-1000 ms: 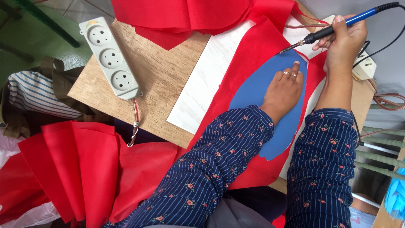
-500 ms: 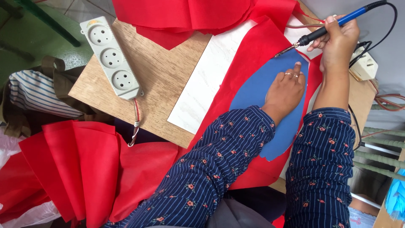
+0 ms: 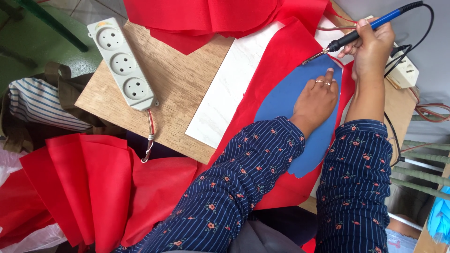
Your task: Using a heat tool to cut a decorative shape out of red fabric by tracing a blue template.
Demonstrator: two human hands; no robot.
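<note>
On the wooden table (image 3: pixel 173 93), your left hand (image 3: pixel 316 100) lies flat on a blue oval template (image 3: pixel 281 105), fingers stretched out and close together, pressing it down onto the red fabric (image 3: pixel 286 56) so that neither sheet slips, as far as one can judge. Under the fabric sits a white slab (image 3: pixel 225 93), likely there to shield the wood from heat. Your right hand (image 3: pixel 372 44) is closed around the blue handle of a soldering iron (image 3: pixel 361 33), held like a pen, with its metal tip touching the fabric right at the top edge of the template, just beyond your left fingertips. That grip keeps the tip steady along the blue outline. The tool's black cord runs off toward a white socket block (image 3: pixel 403 72) at the table's right edge. Well apart, at the far left corner, a white power strip (image 3: pixel 123 63) with three sockets lies unused, its cable hanging over the edge. More red fabric is heaped at the top and folded in your lap (image 3: pixel 93 187), beside a striped bag (image 3: pixel 42 105).
</note>
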